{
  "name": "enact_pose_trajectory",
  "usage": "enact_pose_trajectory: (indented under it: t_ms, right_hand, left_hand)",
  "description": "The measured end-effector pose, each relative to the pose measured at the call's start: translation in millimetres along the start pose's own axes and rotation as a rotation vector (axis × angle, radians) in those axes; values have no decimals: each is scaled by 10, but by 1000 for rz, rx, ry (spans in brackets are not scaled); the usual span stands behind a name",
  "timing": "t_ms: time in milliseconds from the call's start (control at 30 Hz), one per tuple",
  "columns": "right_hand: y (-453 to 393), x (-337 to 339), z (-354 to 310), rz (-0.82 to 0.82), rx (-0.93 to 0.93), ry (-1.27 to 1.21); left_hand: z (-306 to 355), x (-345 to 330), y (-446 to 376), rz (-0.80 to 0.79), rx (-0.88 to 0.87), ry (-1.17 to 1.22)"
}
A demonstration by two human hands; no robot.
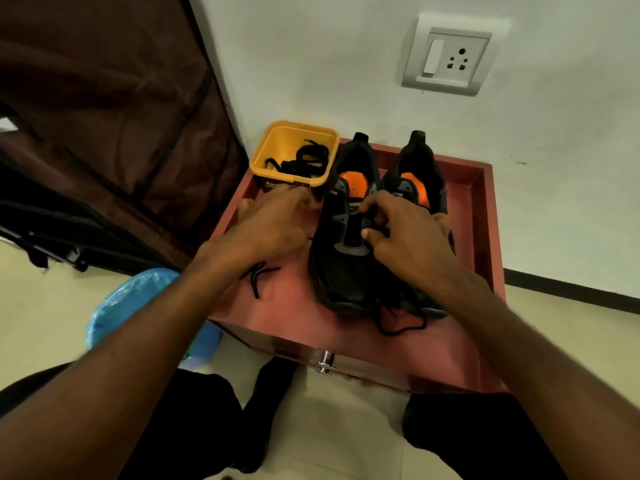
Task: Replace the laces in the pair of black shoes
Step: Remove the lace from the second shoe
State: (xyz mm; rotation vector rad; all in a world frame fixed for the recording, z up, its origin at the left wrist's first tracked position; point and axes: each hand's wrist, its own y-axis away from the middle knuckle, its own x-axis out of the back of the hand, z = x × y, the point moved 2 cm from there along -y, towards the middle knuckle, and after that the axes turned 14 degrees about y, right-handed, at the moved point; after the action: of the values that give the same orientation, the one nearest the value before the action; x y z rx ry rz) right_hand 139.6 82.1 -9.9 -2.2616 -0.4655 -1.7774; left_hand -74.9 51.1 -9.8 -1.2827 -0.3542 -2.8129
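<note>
White wall behind red worktop (460,344). 2 black shoes (349,237) side by side, toes near, eyelets reachable. Right hand (408,237) pinching lace at left shoe's eyelets; left hand (273,223) relaxed, holding nothing. Spare laces (304,159) in yellow tub (266,150).

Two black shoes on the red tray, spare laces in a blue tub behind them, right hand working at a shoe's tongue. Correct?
Not quite. The head view shows the tub is yellow, not blue. The rest holds: shoes on the tray, laces in the tub, right hand at the tongue.

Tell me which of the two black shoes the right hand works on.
The shoe on the left, beside the yellow tub: the right hand is at its eyelets. The other shoe lies behind that hand.
</note>
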Motion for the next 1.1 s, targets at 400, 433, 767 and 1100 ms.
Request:
enact_pose_trajectory:
  t_ms: [400,433,767,1100]
  right_hand:
    - [57,9,0,-155,-20,1]
    - [56,16,4,-145,-10,24]
    - [59,621,435,-209,-163,-1932]
    - [103,30,83,-72,-2,-78]
  left_hand:
    - [11,-436,64,-157,-319,115]
    - [1,-435,61,-163,-310,135]
    - [-49,-407,-5,-223,-298,239]
    - [-83,-457,-55,-205,-319,253]
